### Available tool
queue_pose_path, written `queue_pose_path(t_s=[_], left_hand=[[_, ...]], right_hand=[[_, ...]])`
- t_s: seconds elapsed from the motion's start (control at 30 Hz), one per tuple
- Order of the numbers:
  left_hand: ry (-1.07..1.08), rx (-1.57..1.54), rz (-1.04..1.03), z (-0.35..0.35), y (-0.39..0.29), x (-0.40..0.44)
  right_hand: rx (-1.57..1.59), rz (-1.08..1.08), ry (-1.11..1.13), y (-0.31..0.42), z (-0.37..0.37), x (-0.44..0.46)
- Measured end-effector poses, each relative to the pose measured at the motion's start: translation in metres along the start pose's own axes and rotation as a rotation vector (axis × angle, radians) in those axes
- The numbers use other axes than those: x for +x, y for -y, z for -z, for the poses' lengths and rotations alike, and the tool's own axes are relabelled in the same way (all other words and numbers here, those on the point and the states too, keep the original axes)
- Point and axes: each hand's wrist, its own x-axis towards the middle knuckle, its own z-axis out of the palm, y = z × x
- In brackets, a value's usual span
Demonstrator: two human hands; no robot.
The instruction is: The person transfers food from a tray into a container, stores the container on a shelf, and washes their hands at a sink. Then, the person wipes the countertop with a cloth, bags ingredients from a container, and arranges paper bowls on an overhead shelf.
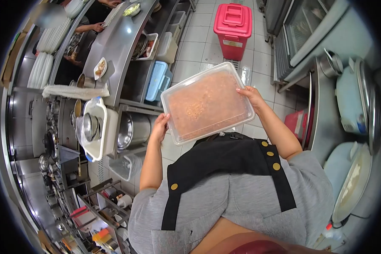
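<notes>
Between both hands I carry a clear plastic food container (207, 103) with its lid on, held out in front of the black apron (224, 156). Something orange-brown fills it, blurred by the lid, so its kind is unclear. My left hand (160, 127) grips the near left edge, thumb on top. On the right edge, my right hand (250, 96) is closed the same way, thumb over the rim. The fingers under the container are hidden.
A red lidded bin (233, 31) stands on the tiled floor ahead. To the left runs a steel counter (118, 51) with a small plate of food (100, 68) and a white tub (103, 131). Rice cookers (351, 99) line the right counter. Another person's hand (98, 27) shows beyond.
</notes>
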Motion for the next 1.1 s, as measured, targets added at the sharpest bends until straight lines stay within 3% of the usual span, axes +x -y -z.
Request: queue_pose_path(t_s=[0.2,0.27,0.4,0.53,0.8,1.03,1.1], left_hand=[[-0.005,0.064,0.005,0.013,-0.098,0.184],[0.009,0.304,-0.030,0.017,-0.128,0.229],[0.076,0.379,0.045,0.007,-0.187,0.315],[0.140,0.388,0.043,0.000,-0.208,0.421],[0.063,0.417,0.077,-0.036,-0.302,0.604],[0.104,0.432,0.343,-0.076,-0.343,0.731],[0.221,0.257,0.480,-0.085,-0.349,0.779]], right_hand=[[0.143,0.016,-0.117,0.062,-0.036,0.129],[0.148,0.000,-0.128,0.081,-0.041,0.155],[0.113,0.008,-0.151,0.103,-0.027,0.223],[0.159,-0.006,-0.159,0.138,-0.018,0.310],[0.159,-0.007,-0.135,0.251,-0.006,0.506],[0.045,0.000,-0.238,0.321,0.009,0.670],[0.011,-0.027,-0.255,0.334,0.008,0.712]])
